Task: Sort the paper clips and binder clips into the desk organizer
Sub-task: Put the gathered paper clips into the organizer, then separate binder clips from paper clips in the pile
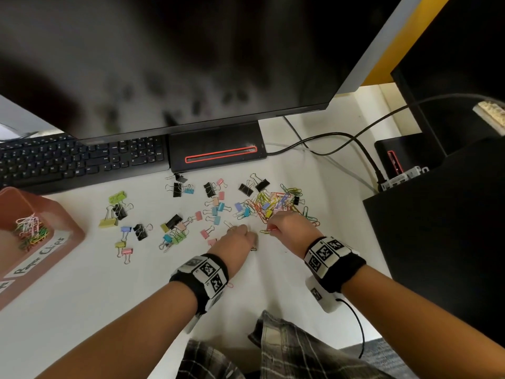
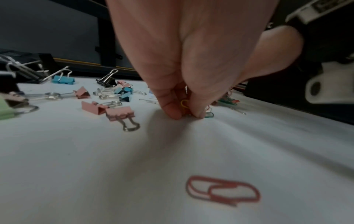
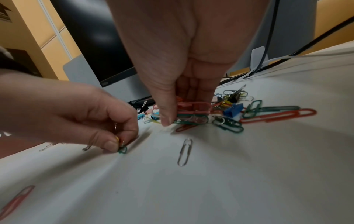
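Coloured paper clips (image 1: 276,205) are heaped in a tangle on the white surface (image 1: 109,283) — binder clips (image 1: 175,220) are scattered to its left. More paper clips are held in the reddish desk organizer (image 1: 68,228).

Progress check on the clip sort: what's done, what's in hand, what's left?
Done: a batch of paper clips sits in the organizer compartment labelled Paper Clips. In hand: the left hand pinches a few small clips off the desk; the right hand pinches clips at the mixed pile. Left: that pile and every scattered binder clip.
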